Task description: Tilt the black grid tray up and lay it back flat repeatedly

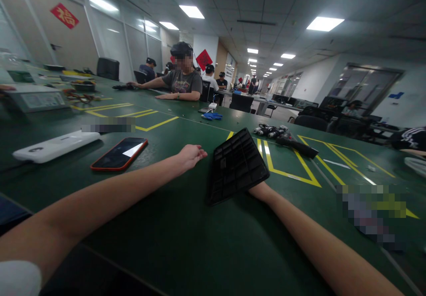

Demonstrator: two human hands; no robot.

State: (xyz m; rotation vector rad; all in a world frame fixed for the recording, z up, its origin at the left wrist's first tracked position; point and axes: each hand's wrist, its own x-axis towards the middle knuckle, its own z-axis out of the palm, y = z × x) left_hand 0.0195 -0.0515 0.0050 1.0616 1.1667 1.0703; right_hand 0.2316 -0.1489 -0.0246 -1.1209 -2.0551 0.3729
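While the phone [119, 154] lies left of the black tray [238, 165], I've got the left hand [192, 156] just beside that tray, loosely curled, empty; the tray tilts over the table [166, 238], presumably because the right hand [261, 190] props it from behind, its hidden grip I can't tell.

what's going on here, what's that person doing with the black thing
Someone at a green table holds a black gridded tray at a tilt in the right hand, which is mostly hidden behind it. The left hand is beside the tray, apart from it, with nothing visible in it. An orange-edged phone lies on the table to the left. Across the table, another person sits with their arms resting on it.
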